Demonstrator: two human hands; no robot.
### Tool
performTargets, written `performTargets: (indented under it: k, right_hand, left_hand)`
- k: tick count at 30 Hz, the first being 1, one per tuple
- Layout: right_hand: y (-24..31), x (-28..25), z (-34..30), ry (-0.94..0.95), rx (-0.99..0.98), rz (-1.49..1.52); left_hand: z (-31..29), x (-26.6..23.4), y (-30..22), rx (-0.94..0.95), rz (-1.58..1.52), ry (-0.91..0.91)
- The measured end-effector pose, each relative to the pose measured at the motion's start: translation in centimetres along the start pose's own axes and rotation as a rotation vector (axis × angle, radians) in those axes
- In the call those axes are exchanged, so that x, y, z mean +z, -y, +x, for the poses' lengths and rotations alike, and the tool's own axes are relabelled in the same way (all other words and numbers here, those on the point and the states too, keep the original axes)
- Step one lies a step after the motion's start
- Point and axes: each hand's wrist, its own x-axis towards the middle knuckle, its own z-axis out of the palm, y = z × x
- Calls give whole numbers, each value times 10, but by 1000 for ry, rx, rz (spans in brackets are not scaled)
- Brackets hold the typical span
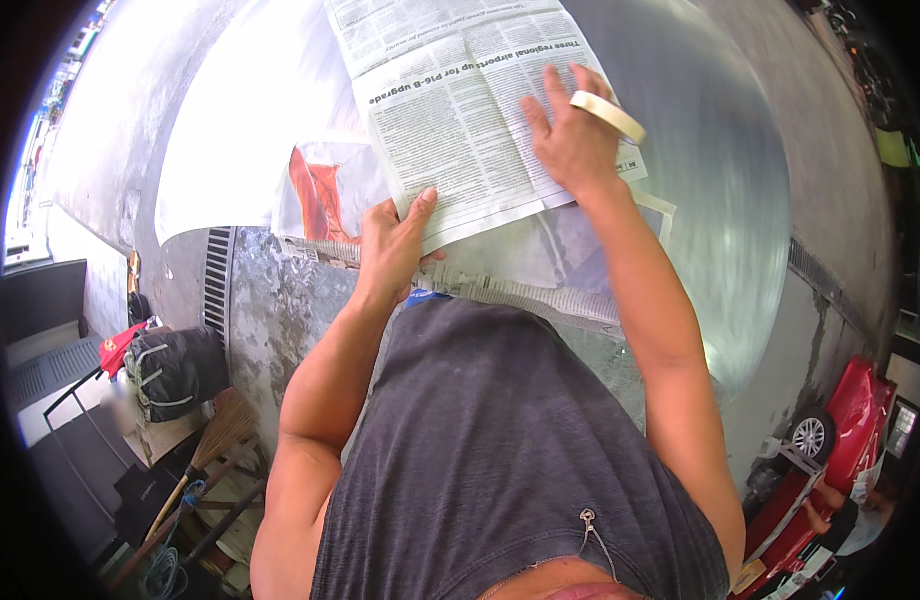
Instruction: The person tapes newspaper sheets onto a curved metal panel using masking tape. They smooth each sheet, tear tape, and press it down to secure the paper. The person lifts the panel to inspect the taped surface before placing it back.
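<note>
A sheet of newspaper lies over a large shiny silver panel. My left hand pinches the sheet's near left corner, thumb on top and the other fingers partly hidden below. On the sheet's right side rests my right hand, its fingers spread. A roll of masking tape hangs around the outer fingers of that hand. Beneath the sheet, nearer to me, is another layer of newspaper with a clear, wrinkled film over part of it. An orange-red printed picture shows left of my left hand.
Stained concrete floor and a drain grate lie to the left. A black backpack sits on a box, near a broom. At the lower right are a red car and another person.
</note>
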Motion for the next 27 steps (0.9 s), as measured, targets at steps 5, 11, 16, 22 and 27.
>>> performTargets:
  k: [5,11,16,22,27]
  right_hand:
    - [-5,18,-4,93,-33,-117]
    - [-1,7,0,118,-37,-109]
    - [-1,7,-2,102,-59,-103]
    - [-3,7,-1,86,-70,-90]
    - [-3,7,-2,88,-77,-93]
  left_hand:
    - [3,0,5,3,70,-65]
    - [4,-1,5,25,21,-43]
    - [7,-4,3,34,70,-30]
    - [11,-7,4,36,120,-38]
    - [16,-9,3,49,124,-54]
